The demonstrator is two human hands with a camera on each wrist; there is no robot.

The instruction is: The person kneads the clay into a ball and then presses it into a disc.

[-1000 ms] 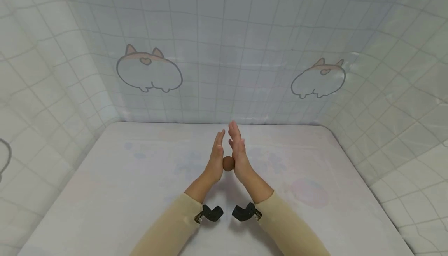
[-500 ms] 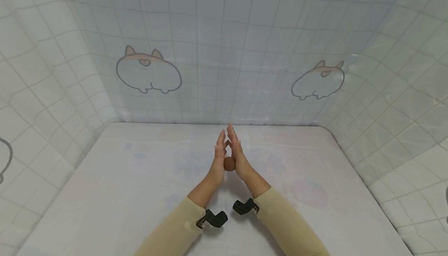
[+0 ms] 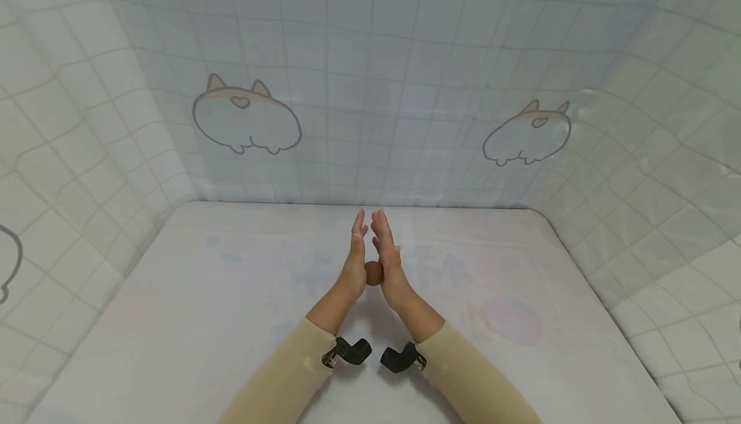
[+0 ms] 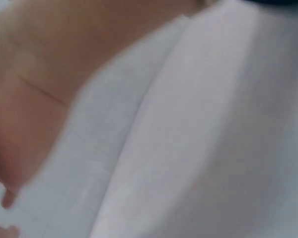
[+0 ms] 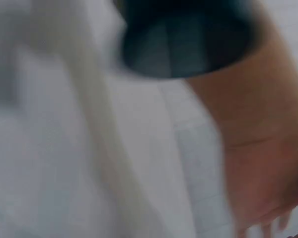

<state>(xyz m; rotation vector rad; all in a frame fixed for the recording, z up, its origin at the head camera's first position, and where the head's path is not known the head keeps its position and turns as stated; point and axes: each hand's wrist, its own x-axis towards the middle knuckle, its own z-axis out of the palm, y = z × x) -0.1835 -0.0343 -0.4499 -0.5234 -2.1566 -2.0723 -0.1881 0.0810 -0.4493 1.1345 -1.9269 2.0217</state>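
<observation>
A small round brown ball [image 3: 374, 273] sits between the two palms in the head view. My left hand [image 3: 354, 263] presses it from the left, fingers straight and pointing away from me. From the other side, my right hand [image 3: 392, 271] presses its palm against the ball, its fingers likewise extended. Both hands are over the middle of the table. In the left wrist view the left hand [image 4: 20, 134] fills the left edge, blurred. The right wrist view has the right hand [image 5: 263, 183] at its right side, with only a dark sliver of the ball at the frame edge.
A pale patterned cloth covers the table [image 3: 202, 321]. Behind it rises a grid-patterned curtain [image 3: 393, 121] with dog drawings, and similar sheets stand at left and right. A black wrist camera [image 3: 354, 351] juts from the left sleeve, another black camera [image 3: 398, 358] from the right.
The palms slide back and forth against each other with the ball between them. Since half a second ago the right hand has drawn nearer and the left forearm has shifted left; the fingertips have parted slightly.
</observation>
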